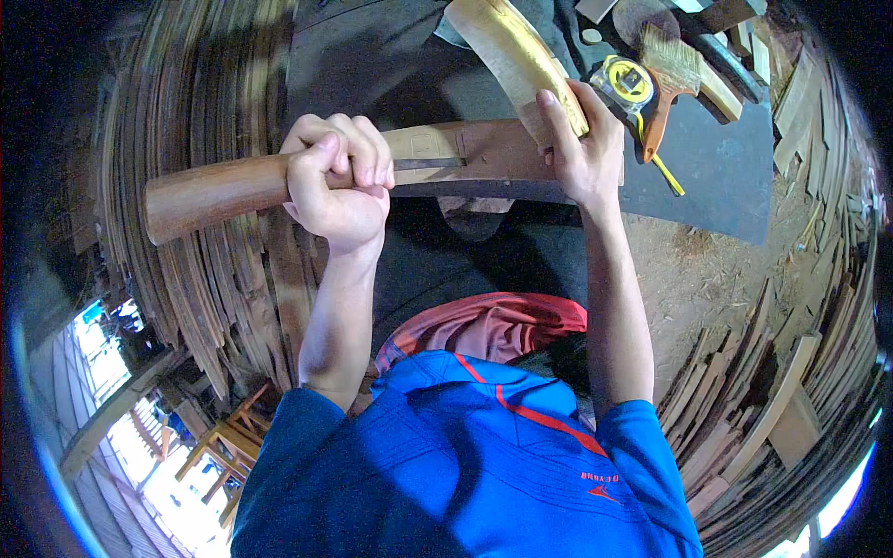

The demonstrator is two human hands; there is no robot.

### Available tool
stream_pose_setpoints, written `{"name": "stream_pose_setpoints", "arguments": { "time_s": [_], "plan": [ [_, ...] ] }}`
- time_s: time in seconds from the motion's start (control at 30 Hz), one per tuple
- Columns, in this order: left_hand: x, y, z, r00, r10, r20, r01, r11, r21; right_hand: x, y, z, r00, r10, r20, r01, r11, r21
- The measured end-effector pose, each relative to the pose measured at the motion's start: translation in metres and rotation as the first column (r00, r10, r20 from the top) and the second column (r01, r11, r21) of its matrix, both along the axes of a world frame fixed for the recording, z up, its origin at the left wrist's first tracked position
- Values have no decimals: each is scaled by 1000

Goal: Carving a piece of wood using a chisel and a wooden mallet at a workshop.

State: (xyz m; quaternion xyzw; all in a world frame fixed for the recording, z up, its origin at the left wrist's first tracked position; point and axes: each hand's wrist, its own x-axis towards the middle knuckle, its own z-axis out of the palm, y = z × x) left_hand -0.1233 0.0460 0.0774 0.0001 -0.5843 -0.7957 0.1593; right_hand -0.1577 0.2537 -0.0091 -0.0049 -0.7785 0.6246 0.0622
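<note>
My left hand (337,177) is closed round a thick brown wooden handle (209,192), which lies level and points left. A thin dark blade (428,163) extends rightward from my fist over a curved wooden board (512,153) with marked outlines on it. My right hand (584,158) grips the lower end of a long, pale, slightly curved wooden piece (498,51), which slants up and leftward above the board. My right hand's fingertips lie along its side. Whether my knuckles touch the board is unclear.
A dark work surface (698,195) holds a yellow tape measure (621,84), a paintbrush (662,112), a yellow tool (665,172) and several offcuts (721,93). Stacked planks (177,112) line the left, more boards (772,409) the right. Wooden furniture (228,446) stands at lower left.
</note>
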Motion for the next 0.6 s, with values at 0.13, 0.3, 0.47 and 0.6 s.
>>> {"name": "stream_pose_setpoints", "arguments": {
  "time_s": [0.13,0.3,0.47,0.6],
  "plan": [
    [1,-5,-5,999,-15,-40,16,1000,17,1,1,1,1000,11,13,-11,1000,-8],
    [1,-2,-5,994,-15,-108,23,997,69,1,1,-4,999,21,-25,-21,1000,11],
    [-1,-1,-4,991,-20,-133,26,999,43,3,1,0,999,42,-16,-42,999,18],
    [-5,-1,-5,989,-45,-143,52,997,49,3,1,-1,999,45,-9,-45,999,15]
  ]
}}
